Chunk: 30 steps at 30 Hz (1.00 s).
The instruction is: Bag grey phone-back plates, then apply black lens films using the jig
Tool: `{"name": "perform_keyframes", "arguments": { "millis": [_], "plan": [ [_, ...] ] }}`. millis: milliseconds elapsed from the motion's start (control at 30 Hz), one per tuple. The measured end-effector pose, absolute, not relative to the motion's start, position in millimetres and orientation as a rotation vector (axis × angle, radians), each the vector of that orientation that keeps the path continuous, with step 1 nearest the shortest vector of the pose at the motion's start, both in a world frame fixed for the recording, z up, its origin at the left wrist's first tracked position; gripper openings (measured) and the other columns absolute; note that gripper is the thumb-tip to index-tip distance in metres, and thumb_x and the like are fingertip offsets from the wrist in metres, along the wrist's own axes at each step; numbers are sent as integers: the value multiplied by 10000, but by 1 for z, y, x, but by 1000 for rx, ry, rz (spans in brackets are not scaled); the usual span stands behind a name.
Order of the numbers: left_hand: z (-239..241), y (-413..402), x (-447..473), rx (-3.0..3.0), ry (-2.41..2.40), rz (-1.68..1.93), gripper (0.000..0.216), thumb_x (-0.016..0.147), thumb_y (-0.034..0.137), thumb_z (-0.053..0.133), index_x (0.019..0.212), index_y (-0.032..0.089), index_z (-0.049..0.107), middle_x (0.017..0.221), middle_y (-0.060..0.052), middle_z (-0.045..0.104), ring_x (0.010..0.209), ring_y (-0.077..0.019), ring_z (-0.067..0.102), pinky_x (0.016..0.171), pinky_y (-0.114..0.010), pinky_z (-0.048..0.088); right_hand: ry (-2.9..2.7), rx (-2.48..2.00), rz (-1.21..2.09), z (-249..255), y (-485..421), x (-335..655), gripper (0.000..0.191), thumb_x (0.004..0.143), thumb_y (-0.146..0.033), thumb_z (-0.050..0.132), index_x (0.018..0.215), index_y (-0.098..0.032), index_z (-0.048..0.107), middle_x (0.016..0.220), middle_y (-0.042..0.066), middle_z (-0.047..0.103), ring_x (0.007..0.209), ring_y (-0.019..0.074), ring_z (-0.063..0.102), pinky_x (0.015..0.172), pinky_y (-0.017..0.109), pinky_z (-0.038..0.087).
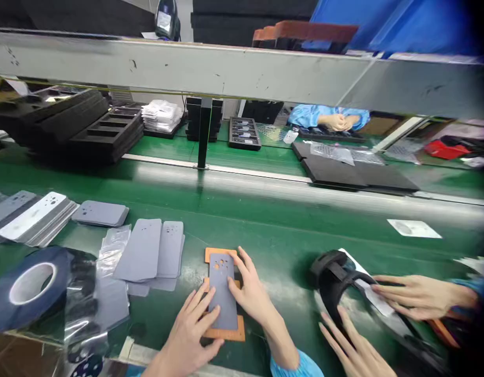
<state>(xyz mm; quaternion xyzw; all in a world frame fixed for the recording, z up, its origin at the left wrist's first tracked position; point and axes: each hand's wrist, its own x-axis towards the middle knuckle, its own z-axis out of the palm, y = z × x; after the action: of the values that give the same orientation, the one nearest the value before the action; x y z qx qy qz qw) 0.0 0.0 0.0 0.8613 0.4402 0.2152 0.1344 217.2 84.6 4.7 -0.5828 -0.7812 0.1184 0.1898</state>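
Observation:
A grey phone back panel (224, 298) with camera holes lies on an orange fixture plate (226, 335) on the green bench in front of me. My left hand (194, 327) has its fingers spread, the tips touching the panel's left side. From the right, my right hand (249, 290) reaches over the panel's upper right edge, its fingers stretched out. Neither hand is wrapped round the panel. To the left of the fixture, grey panels (142, 251) lie in overlapping stacks, beside a strip of clear film (85, 309) and a blue roll of film (14, 298).
At right, a co-worker's hands (422, 296) are at a black strap-like object (336, 277). Black foam trays (104, 133) are piled back left. A white sheet (414, 228) lies right. A shelf beam (226, 65) crosses above; another person's hands (338, 122) are beyond it.

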Motion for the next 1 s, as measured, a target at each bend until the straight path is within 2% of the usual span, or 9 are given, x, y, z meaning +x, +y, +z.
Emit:
{"name": "perform_keyframes", "arguments": {
  "millis": [200, 333, 433, 667, 867, 1000],
  "plan": [
    [-2, -1, -3, 2493, 1252, 679, 539, 774, 173, 695, 1305, 162, 603, 1563, -166, 449, 1498, -389, 319, 1085, -603, 478, -2232, -1683, 254, 5, 80, 206, 762, 939, -185, 446, 1631, -271, 139, 1689, 87, 166, 1517, 312, 283, 1168, 573, 396],
    [2, 0, -2, 2448, 1248, 660, 578, 745, 148, 694, 1316, 168, 604, 1571, -150, 442, 1496, -380, 329, 1108, -593, 459, -2405, -1599, 123, 3, 70, 185, 804, 910, -32, 335, 1637, -214, 46, 1678, 90, 205, 1534, 275, 241, 1186, 550, 362],
    [3, 2, -2, 2417, 1241, 639, 672, 732, 139, 696, 1388, 180, 558, 1583, -138, 427, 1503, -372, 315, 1125, -586, 442, -2509, -1563, 50, -2, 65, 173, 774, 911, -49, 365, 1632, -182, 118, 1661, 77, 255, 1531, 305, 241, 1174, 528, 378],
    [1, 3, -4, 2349, 1235, 598, 689, 742, 163, 703, 1411, 204, 544, 1598, -122, 408, 1511, -369, 297, 1140, -578, 424, -2554, -1653, 12, -5, 66, 168, 730, 906, -76, 366, 1609, -208, 221, 1654, 17, 236, 1517, 322, 276, 1170, 632, 318],
    [0, 2, -4, 2356, 1240, 636, 613, 729, 144, 694, 1332, 191, 596, 1588, -124, 422, 1495, -373, 333, 1134, -602, 423, -2537, -1625, 146, 3, 67, 174, 729, 878, -27, 336, 1581, -219, 335, 1642, 17, 293, 1519, 290, 283, 1183, 619, 312],
    [-1, 2, -4, 2373, 1235, 672, 590, 723, 155, 701, 1305, 185, 606, 1566, -132, 455, 1470, -382, 377, 1110, -612, 449, -2300, -1643, 280, -1, 54, 187, 589, 964, -120, 322, 1543, -184, 408, 1627, 72, 343, 1514, 275, 299, 1197, 616, 299]
  ]
}}
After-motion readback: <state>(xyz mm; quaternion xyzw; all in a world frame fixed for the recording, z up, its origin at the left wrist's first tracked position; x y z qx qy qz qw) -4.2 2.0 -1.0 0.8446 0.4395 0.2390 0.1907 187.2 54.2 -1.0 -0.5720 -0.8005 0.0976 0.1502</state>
